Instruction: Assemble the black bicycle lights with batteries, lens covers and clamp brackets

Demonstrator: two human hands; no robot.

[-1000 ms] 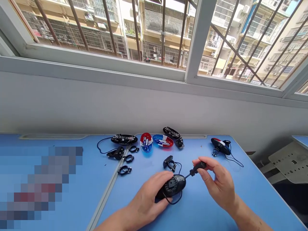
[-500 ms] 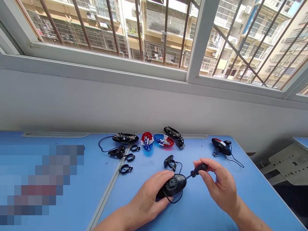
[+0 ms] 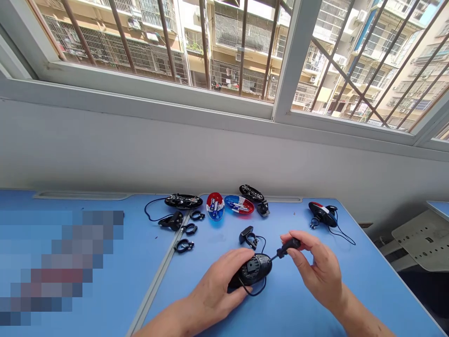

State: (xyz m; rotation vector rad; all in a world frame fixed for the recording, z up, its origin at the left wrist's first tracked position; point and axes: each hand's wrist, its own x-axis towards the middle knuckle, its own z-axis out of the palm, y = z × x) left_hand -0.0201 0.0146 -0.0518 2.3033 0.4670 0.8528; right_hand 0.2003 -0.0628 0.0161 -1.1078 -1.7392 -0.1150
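My left hand (image 3: 224,281) is wrapped round a black oval bike-light housing (image 3: 253,268), its ribbed back facing up. A thin black cable (image 3: 257,293) loops from the housing. Between the thumb and fingers of my right hand (image 3: 314,262) is a small black-handled screwdriver (image 3: 289,246). Its shaft slants down to the left, and the tip meets the right end of the housing. Just behind the housing lies a black switch with a ring clamp (image 3: 247,236), a cable running from it.
Along the back edge lie black oval shells (image 3: 183,201), red-and-blue lenses (image 3: 239,204) and a black bracket (image 3: 263,208). Several ring clamps (image 3: 184,245) and a black switch (image 3: 171,220) sit left of centre. A closed light (image 3: 322,214) with its cable rests at the right. A window is beyond the table (image 3: 351,285).
My right hand and the screwdriver handle have shifted very slightly left. The tip stays at the housing's end, and my left hand keeps its grip.
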